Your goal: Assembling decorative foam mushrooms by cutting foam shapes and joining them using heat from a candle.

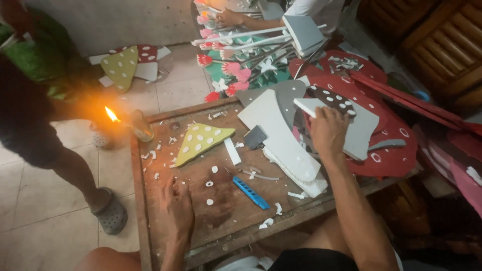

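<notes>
A low wooden worktop (201, 195) fills the middle of the scene, littered with white foam scraps. Off its right edge lies a heap of red foam sheets (391, 150) dotted with white ovals, and beyond the far edge a cluster of pink and white foam flowers (236, 65) on white stems.

At the far right corner of the worktop, the person's right hand (327, 131) grips a grey foam board (364, 131), fingers curled over its upper edge and thumb on the near side, so the board sits under the palm and runs out to the right. A long white foam cut-out (278, 133) slants just left of that hand, touching the board's stack.

The left hand (178, 207) rests flat near the worktop's near edge, fingers loosely spread and holding nothing; it is blurred.

A yellow spotted triangular foam cap (201, 142) lies near the centre, toward the far edge. A blue utility knife (250, 192) lies between the two hands, well apart from both. At the far left corner a small flame (111, 115) burns on a lamp.

Another person stands at the left, a grey clog (111, 215) on the tiled floor.
</notes>
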